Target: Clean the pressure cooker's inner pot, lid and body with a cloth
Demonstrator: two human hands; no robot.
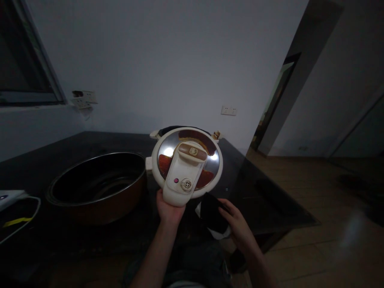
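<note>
My left hand (pixel 170 212) grips the lower end of a pressure cooker lid (pixel 216 168), holding it tilted up with its outer face toward me. The lid has a cream rim, a shiny metal top with red-brown patches, and a cream centre bar with a brown knob and a round vent. Behind it the dark rim of a pot (pixel 163 131) with cream side handles shows in part; the lid hides the rest. Just below and right of the lid, my right hand (pixel 235 222) is closed on a black cloth (pixel 213 214) with white parts at its edges.
A large, wide brown pan (pixel 99 208) with a dark inside stands on the black table (pixel 258 200), left of the lid. At the far left lie a white device (pixel 10 198) with a white cord and a yellow strip. Wall sockets (pixel 229 110) are behind the table.
</note>
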